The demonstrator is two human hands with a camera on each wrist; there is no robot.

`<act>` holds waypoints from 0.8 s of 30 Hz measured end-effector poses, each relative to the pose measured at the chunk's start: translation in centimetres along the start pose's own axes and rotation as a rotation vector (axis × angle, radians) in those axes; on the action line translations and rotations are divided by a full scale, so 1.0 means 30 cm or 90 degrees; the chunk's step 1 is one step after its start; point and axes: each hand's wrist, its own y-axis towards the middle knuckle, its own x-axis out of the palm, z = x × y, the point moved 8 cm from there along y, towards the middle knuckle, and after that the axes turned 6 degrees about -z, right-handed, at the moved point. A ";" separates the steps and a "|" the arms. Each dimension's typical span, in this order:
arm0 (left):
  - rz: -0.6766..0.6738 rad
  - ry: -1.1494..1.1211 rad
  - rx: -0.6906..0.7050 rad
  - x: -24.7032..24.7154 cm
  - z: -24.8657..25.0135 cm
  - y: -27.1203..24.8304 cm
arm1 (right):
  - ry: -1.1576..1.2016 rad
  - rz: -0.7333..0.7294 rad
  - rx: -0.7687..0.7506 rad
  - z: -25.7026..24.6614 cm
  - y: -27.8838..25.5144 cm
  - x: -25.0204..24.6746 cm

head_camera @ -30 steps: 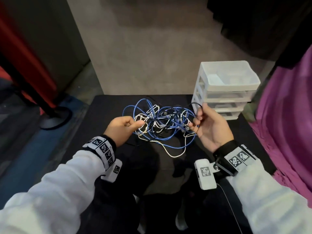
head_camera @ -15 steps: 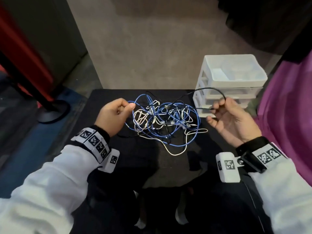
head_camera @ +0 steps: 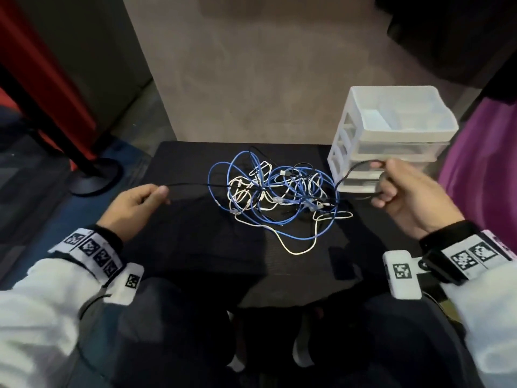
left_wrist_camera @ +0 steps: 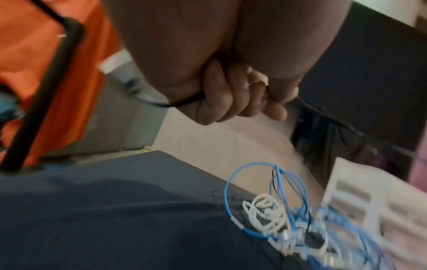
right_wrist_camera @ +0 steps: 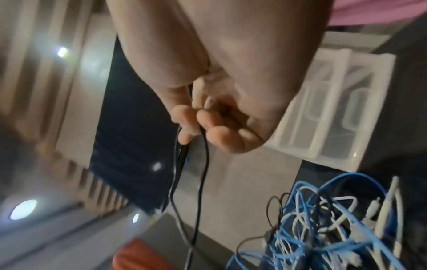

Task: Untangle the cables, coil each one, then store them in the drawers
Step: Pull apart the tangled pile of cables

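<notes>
Fingers of our left hand (head_camera: 134, 204) are curled round one stretch of the thin black rubber-sheathed cable (head_camera: 193, 185), pinching it between thumb and forefinger, and our right hand (head_camera: 405, 197) is closed on another stretch of the same cable, a loop of it passing through the fist. We hold the two hands wide apart, one on each side of the knot of blue and white cables (head_camera: 277, 191), so that the black cable is drawn fairly straight through the knot; this, we judge, is to show where it snags and to draw it free first. The knot lies on the black cloth-covered table (head_camera: 179, 247), between our hands, with the black cable threaded through it. Just beside the knot, on its right, stands the white plastic drawer unit (head_camera: 391, 141); our right hand is in front of its drawers, all of which appear closed, ready for the coils later.
</notes>
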 end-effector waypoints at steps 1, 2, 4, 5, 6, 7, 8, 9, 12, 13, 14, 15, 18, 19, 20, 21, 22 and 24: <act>0.033 -0.072 -0.017 -0.016 -0.030 0.003 | -0.039 -0.028 0.000 0.001 0.002 0.058; 0.068 -0.178 -0.034 -0.025 -0.055 0.005 | -0.055 -0.060 -0.006 -0.008 0.005 0.122; 0.112 -0.392 -0.064 -0.029 -0.087 0.010 | -0.061 -0.126 -0.035 -0.053 0.014 0.263; 0.130 -0.454 -0.077 -0.033 -0.090 0.013 | -0.064 -0.161 -0.055 -0.086 0.021 0.341; 0.142 -0.490 -0.086 -0.039 -0.080 0.014 | -0.069 -0.200 -0.079 -0.123 0.027 0.427; 0.149 -0.511 -0.089 -0.050 -0.065 0.013 | -0.072 -0.241 -0.103 -0.162 0.030 0.517; 0.157 -0.533 -0.088 -0.062 -0.049 0.012 | -0.070 -0.283 -0.126 -0.201 0.031 0.606; 0.163 -0.558 -0.081 -0.077 -0.028 0.009 | -0.064 -0.321 -0.149 -0.239 0.030 0.693; 0.166 -0.599 -0.018 -0.118 0.035 -0.002 | -0.046 -0.376 -0.194 -0.323 0.053 0.892; 0.163 -0.599 -0.001 -0.126 0.054 -0.003 | -0.046 -0.383 -0.199 -0.332 0.067 0.942; 0.159 -0.604 0.010 -0.129 0.068 -0.003 | -0.049 -0.389 -0.197 -0.327 0.082 0.986; 0.158 -0.615 0.023 -0.132 0.078 -0.003 | -0.054 -0.396 -0.189 -0.313 0.095 1.024; 0.155 -0.583 0.069 -0.142 0.085 -0.006 | -0.051 -0.399 -0.134 -0.203 0.143 1.098; 0.149 -0.538 0.071 -0.136 0.077 -0.001 | -0.063 -0.382 -0.108 -0.147 0.164 1.102; 0.140 -0.485 0.060 -0.121 0.065 0.006 | -0.083 -0.363 -0.086 -0.083 0.186 1.101; 0.136 -0.428 0.041 -0.101 0.042 0.019 | -0.120 -0.339 -0.061 -0.013 0.209 1.092; 0.130 -0.372 0.007 -0.075 0.011 0.034 | -0.161 -0.317 -0.029 0.063 0.232 1.075; 0.106 -0.307 -0.106 -0.010 -0.091 0.059 | -0.256 -0.299 0.069 0.226 0.257 1.026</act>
